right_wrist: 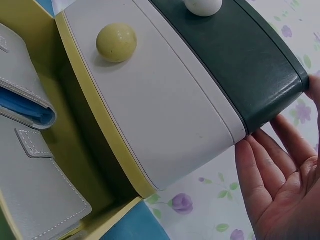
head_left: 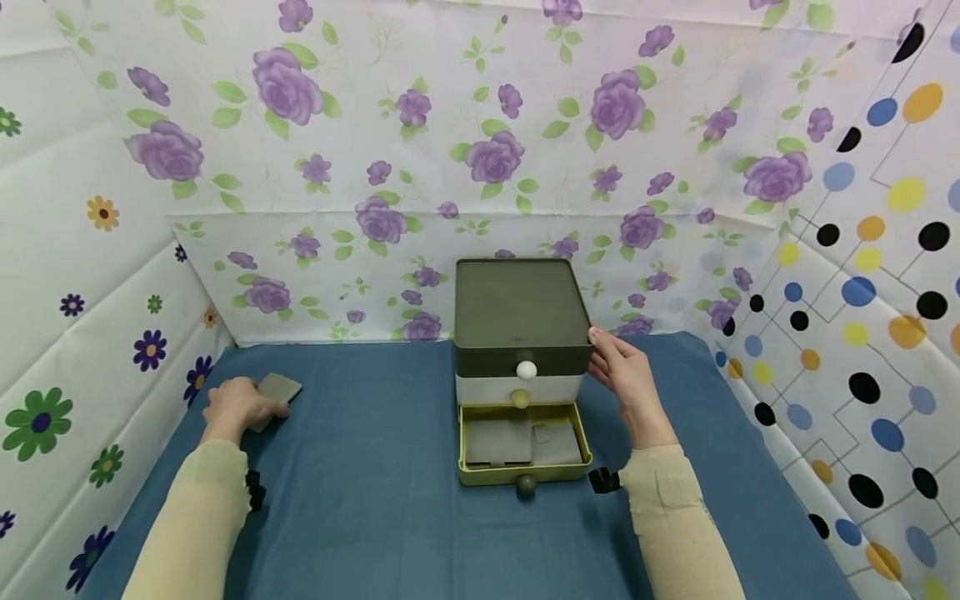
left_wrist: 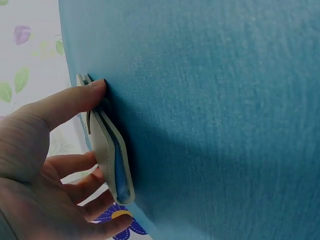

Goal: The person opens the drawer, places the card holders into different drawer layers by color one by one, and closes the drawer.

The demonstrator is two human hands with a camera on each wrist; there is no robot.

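My left hand (head_left: 238, 407) holds a small grey card holder (head_left: 280, 388) at the left side of the cloth. In the left wrist view, the thumb lies over one edge of the card holder (left_wrist: 104, 150), fingers on its other side; a blue inside shows. A small drawer unit (head_left: 521, 304), dark green over white, stands right of centre. Its lowest, yellow-green drawer (head_left: 491, 477) is pulled out. Two grey card holders lie in it, one on the left (head_left: 495, 442), one on the right (head_left: 566, 450). My right hand (head_left: 628, 383) touches the unit's right side, thumb near the top edge.
Blue cloth (head_left: 360, 467) covers the table. Floral sheeting (head_left: 420, 150) rises behind, with patterned sheets on the left (head_left: 97, 350) and right (head_left: 847, 333). The drawers have round knobs: white (head_left: 527, 370), yellow (head_left: 520, 398) and dark (head_left: 526, 487).
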